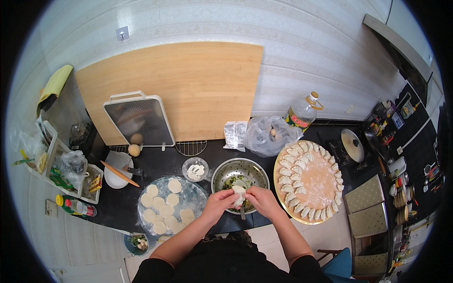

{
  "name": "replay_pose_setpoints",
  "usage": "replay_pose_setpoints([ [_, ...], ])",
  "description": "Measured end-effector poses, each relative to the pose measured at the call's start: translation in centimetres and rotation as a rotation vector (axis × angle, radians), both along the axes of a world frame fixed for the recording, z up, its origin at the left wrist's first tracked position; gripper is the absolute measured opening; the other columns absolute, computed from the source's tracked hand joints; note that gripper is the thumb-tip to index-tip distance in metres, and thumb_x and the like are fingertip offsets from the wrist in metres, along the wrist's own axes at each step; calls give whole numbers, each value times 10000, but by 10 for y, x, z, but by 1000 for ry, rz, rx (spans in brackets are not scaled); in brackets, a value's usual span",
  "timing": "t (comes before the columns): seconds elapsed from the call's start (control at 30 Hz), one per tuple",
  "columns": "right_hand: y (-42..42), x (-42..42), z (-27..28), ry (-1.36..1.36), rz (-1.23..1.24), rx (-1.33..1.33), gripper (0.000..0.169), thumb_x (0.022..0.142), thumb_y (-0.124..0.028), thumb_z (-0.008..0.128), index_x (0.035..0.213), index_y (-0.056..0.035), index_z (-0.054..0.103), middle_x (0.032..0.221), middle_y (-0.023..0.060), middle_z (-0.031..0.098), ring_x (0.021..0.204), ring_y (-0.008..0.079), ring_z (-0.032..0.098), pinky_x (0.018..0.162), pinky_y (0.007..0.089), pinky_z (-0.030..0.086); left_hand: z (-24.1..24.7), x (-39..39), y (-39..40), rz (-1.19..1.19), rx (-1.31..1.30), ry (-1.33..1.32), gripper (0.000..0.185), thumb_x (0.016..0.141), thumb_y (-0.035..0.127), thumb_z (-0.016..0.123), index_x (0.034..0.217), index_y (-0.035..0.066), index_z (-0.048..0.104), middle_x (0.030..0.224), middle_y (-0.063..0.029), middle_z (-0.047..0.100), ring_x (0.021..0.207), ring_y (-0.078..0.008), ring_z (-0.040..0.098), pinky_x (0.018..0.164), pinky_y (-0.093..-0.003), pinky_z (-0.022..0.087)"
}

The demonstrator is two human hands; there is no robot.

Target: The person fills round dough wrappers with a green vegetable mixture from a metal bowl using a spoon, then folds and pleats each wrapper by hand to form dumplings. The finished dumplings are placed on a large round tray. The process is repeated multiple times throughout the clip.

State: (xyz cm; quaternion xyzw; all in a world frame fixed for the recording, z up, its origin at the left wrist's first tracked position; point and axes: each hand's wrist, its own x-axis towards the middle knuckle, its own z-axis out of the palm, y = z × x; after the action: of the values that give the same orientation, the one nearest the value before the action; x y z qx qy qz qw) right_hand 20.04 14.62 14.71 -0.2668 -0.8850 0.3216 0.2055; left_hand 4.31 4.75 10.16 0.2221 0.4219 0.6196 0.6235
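Between my fingertips is a partly folded dumpling [239, 194], held above a steel mixing bowl [260, 168]. My left hand [222, 202] grips its left side and my right hand [260, 198] pinches its right edge. Chopped green filling [231, 181] lies in the bowl, partly hidden by my hands. A metal utensil handle [242, 213] sticks out over the near rim. To the left, several round dough wrappers [166, 211] rest on a floured board [200, 198]. On the right, a round wooden board [316, 184] carries rows of finished dumplings [286, 180].
Behind the wrappers stands a small bowl of flour [195, 170]. A rolling pin [120, 174] lies across a white bowl [115, 182] with a cleaver. Plastic bags [270, 136] and an oil bottle [302, 113] are at the back. A large wooden board [198, 92] leans on the wall.
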Motion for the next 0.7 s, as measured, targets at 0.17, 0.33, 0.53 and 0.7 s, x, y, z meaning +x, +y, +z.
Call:
replay_pose_setpoints([
  [0.17, 0, -4, -2, -12, 31, 145, 209, 900, -228, 555, 793, -48, 553, 679, 139, 571, 667, 332, 590, 592, 415, 463, 5, 0, 0, -4, 37, 95, 279, 910, 137, 594, 1136, -26, 606, 982, -71, 656, 827, -124, 633, 704, -265, 541],
  [0.33, 1, -4, -4, 15, 17, 67, 220, 902, -240, 553, 795, -48, 556, 681, 133, 572, 655, 330, 589, 592, 413, 462, -2, -3, 1, 13, 7, 84, 292, 914, 154, 593, 1141, -28, 603, 980, -74, 656, 820, -126, 628, 691, -262, 539],
  [0.53, 6, -4, -1, 23, 18, 49, 219, 899, -241, 556, 798, -47, 562, 683, 131, 574, 654, 335, 586, 596, 413, 462, 0, -5, 1, -28, 0, 135, 301, 916, 179, 594, 1129, -33, 608, 971, -72, 659, 798, -126, 627, 677, -252, 526],
  [0.7, 5, -5, 0, -36, 71, 199, 213, 892, -227, 563, 781, -44, 562, 696, 132, 578, 657, 334, 587, 597, 414, 463, 1, -2, 0, -62, 45, 189, 304, 919, 192, 594, 1133, -22, 612, 971, -54, 657, 793, -102, 612, 660, -240, 515],
])
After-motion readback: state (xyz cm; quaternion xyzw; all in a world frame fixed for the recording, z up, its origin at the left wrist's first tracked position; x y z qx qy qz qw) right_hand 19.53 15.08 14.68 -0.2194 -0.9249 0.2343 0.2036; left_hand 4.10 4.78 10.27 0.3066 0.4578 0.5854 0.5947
